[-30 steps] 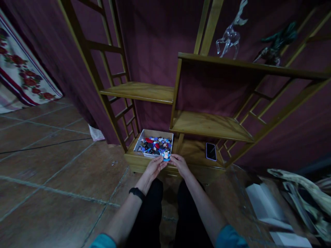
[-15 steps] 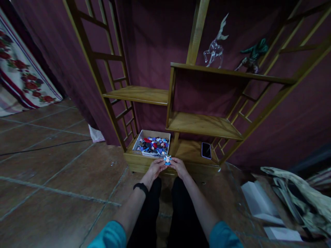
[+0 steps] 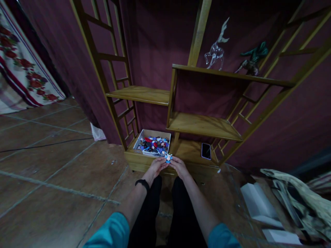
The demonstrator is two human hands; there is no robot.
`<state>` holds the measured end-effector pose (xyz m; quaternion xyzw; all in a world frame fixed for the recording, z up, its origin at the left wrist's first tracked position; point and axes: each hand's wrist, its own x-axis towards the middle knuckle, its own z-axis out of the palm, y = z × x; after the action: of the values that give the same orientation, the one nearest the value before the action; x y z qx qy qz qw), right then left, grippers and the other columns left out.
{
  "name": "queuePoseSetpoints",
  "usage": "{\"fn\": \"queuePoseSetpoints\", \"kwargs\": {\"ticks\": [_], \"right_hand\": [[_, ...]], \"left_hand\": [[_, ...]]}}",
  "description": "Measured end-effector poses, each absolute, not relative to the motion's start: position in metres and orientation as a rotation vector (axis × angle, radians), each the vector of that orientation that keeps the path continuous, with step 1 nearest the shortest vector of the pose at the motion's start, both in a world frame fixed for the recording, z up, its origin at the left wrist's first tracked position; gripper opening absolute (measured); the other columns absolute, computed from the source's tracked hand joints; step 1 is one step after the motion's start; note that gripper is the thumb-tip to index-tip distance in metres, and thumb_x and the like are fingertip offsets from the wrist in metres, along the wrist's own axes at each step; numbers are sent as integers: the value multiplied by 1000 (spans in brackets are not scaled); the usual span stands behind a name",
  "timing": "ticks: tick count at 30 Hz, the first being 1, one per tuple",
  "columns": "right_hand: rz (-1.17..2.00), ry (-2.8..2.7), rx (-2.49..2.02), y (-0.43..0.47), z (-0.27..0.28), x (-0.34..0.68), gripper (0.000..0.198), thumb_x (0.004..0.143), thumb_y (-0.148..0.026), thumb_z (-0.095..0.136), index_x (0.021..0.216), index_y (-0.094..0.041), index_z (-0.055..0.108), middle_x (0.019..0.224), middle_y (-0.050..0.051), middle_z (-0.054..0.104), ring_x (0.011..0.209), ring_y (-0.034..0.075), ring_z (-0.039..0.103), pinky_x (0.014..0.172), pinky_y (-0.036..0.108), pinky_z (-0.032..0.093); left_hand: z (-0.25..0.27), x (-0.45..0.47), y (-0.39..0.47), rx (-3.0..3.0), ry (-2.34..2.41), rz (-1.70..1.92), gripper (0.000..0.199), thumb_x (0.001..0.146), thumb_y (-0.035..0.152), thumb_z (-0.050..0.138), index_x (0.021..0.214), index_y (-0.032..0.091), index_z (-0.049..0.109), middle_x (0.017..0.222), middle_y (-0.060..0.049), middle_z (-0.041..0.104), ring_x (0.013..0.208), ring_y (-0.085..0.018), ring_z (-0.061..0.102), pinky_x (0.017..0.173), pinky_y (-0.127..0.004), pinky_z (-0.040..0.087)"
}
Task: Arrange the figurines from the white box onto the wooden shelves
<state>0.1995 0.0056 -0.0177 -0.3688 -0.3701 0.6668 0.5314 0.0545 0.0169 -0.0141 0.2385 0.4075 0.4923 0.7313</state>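
A small blue, white and pink figurine (image 3: 168,158) is held between both my hands, just in front of the shelf's bottom board. My left hand (image 3: 158,166) pinches its left side, a black band round the wrist. On the other side my right hand (image 3: 179,165) grips it with the fingertips. Right behind the hands, a shallow white cardboard box (image 3: 137,141) stands on the lowest board, filled with several small figures in red, blue, purple and black. The details of the held figurine are too small to make out.
A wooden display shelf (image 3: 205,127) stands ahead against a maroon curtain. On its base lies a phone (image 3: 206,151). A clear glass deer (image 3: 216,51) and a dark green figure (image 3: 254,58) stand higher up. White boxes (image 3: 258,203) and a cloth bag (image 3: 297,193) lie at right.
The camera view has shifted slightly. Both hands still hold the figurine, which sits a touch higher and looks slightly turned.
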Motion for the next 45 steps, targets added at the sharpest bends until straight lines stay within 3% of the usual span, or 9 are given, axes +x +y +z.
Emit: {"fn": "queuePoseSetpoints", "kwargs": {"ticks": [5,12,24,45], "right_hand": [[1605,-876,-859,5,-15,196,45,53,-32,76,94,-19,65,103,7,66,97,22,60,89,37,44],[1565,-897,-885,8,-24,185,46,51,-29,77,94,-21,64,100,4,66,94,20,60,86,35,45],[1582,-898,-859,4,-12,199,41,57,-38,74,92,-18,65,99,7,67,94,21,61,87,39,45],[1508,-809,-898,4,-16,203,44,54,-41,75,90,-16,66,95,8,68,90,22,62,84,39,48]], "left_hand": [[-16,49,16,557,834,1078,24,64,3,70,86,11,66,78,-8,68,68,-12,65,68,-23,53],[-15,43,15,587,874,1105,32,57,4,75,86,11,65,73,-6,68,66,-12,64,67,-23,52],[-17,49,14,670,836,1113,36,54,8,78,87,12,64,73,-6,68,66,-13,64,69,-24,50],[-14,62,10,693,862,1143,42,49,10,80,86,13,61,69,-3,67,64,-13,64,67,-24,49]]}}
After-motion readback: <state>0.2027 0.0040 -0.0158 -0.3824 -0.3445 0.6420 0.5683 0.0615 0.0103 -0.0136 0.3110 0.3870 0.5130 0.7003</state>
